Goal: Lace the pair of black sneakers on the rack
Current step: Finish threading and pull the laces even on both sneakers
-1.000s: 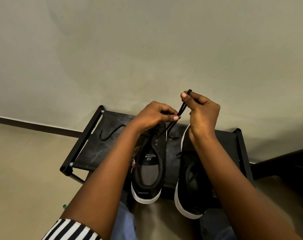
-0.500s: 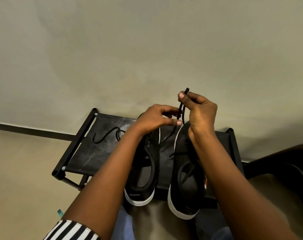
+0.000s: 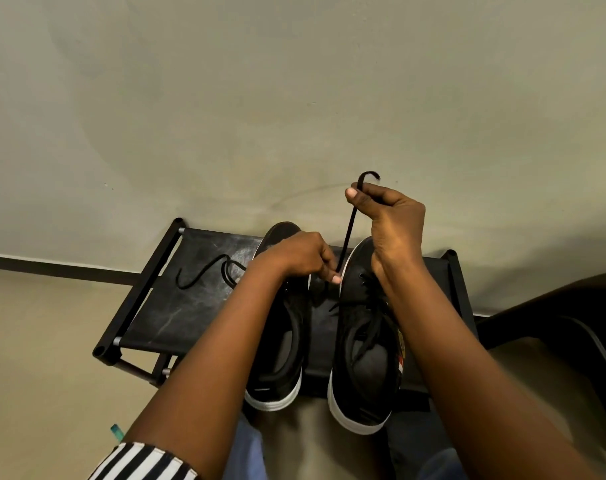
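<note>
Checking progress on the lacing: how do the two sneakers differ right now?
The right sneaker has lace crossed through its eyelets; the left sneaker shows none. The right sneaker's heel sits nearer the camera than the left sneaker's. Both are black with white soles, toes toward the wall, on the rack.

Left arm: black-and-white striped sleeve (image 3: 145, 462) (short, ends near elbow). Right forearm bare. Blue trousers (image 3: 242, 452).

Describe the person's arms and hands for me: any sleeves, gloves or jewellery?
Both hands are bare: no gloves, rings or watch show on the left hand or the right hand. Both forearms are uncovered. The left arm has a black-and-white striped sleeve pushed up near the elbow. No sleeve shows on the right arm in this view.
</note>
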